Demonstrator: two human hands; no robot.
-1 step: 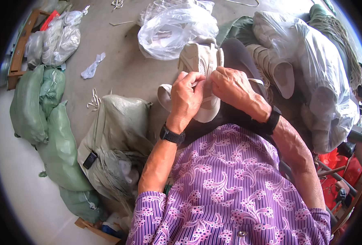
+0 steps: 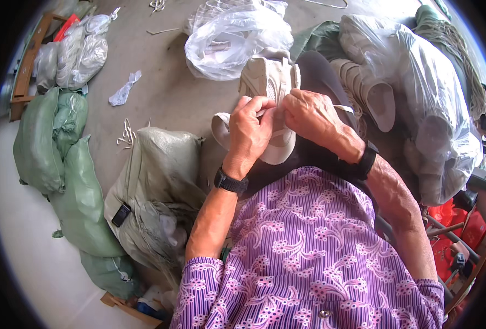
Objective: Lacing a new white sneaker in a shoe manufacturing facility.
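An off-white shoe (image 2: 279, 148) rests over my lap, its rounded end toward me and its meshed part away from me. My left hand (image 2: 251, 129) is closed at the shoe's middle, thumb and forefinger pinching a pale shoelace. Right beside it, my right hand (image 2: 315, 118) is also closed, its fingertips bent down over the shoe and meeting the left fingers. What lies between the right fingertips is hidden. A light lace end (image 2: 344, 108) sticks out past the right hand. Just left of the shoe shows the curved edge of another pale shoe piece (image 2: 220, 130).
Stacked pale shoe uppers (image 2: 379, 101) lie on the right beside a large clear plastic bag (image 2: 429, 82). An open plastic bag (image 2: 237, 41) sits ahead on the floor. Green sacks (image 2: 84, 186) line the left, with a beige sack (image 2: 163, 159) nearer, bearing a small black device (image 2: 121, 215).
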